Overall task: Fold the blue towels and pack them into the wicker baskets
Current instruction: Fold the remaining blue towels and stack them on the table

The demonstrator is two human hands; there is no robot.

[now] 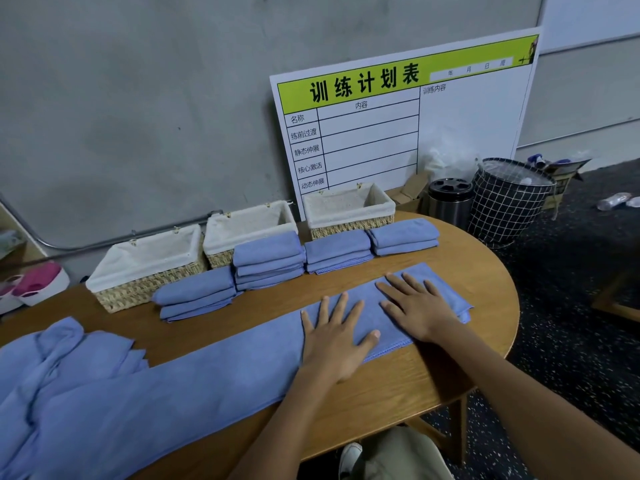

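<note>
A long blue microfibre towel (214, 372), folded into a narrow strip, lies flat across the round wooden surface (433, 379), its right end near the edge and its left end running into a rumpled heap of loose blue towels (52, 368) at the near left. Behind it sit four stacks of folded blue towels (268, 261) in a row, and behind those stand three wicker baskets with white cloth liners (147, 265), side by side along the back of the surface, nothing showing inside them.

The left hand (337, 336) lies palm down on the strip with fingers straight and spread, the thumb out towards the towel's stitched near edge. The right hand (417, 304) lies just beside it, also palm down and flat, fingers fanned towards the far edge of the cloth. Both press on the towel's right part; neither grips it. Bare forearms reach in from the lower right.

The surface stands against a grey concrete wall (138, 98). A white planning board with a green header and black Chinese characters (398, 123) leans on the wall behind the rightmost basket. Right of it on the dark speckled floor (571, 306) stand a dark cylindrical metal bin (450, 200) and a black grid-patterned laundry basket (509, 202). A pink and white object (38, 282) sits at the far left.
</note>
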